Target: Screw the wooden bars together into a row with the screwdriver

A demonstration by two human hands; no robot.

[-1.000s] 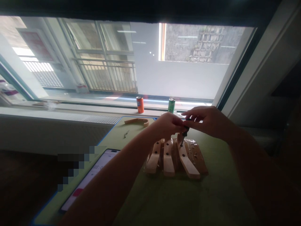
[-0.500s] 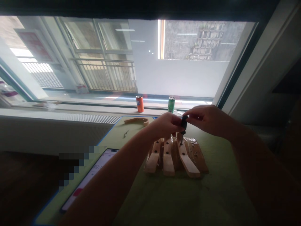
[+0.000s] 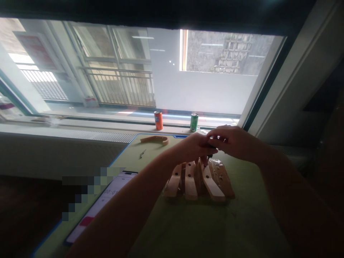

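Observation:
Both my hands meet around a black-handled screwdriver (image 3: 210,156) that stands slightly tilted. My left hand (image 3: 197,147) wraps the lower handle. From the other side, my right hand (image 3: 233,143) closes its fingers over the handle's top, hiding most of it. The tip points down at the upper dark hole of the right wooden piece (image 3: 215,188), though the exact contact is too small to make out. Beside it lie a middle wooden piece (image 3: 191,189) and a left one (image 3: 173,187), each bent with dark holes. A plastic-wrapped brown board (image 3: 227,181) lies beneath them.
A curved wooden piece (image 3: 154,139) and a small metal item (image 3: 142,154) lie at the table's back left. A phone (image 3: 107,204) rests near my left forearm. An orange can (image 3: 158,120) and a green can (image 3: 194,122) stand on the windowsill.
My right hand has closed further over the screwdriver's top, and more of the handle is now covered. My left hand has shifted slightly right and down. The camera view has moved a little.

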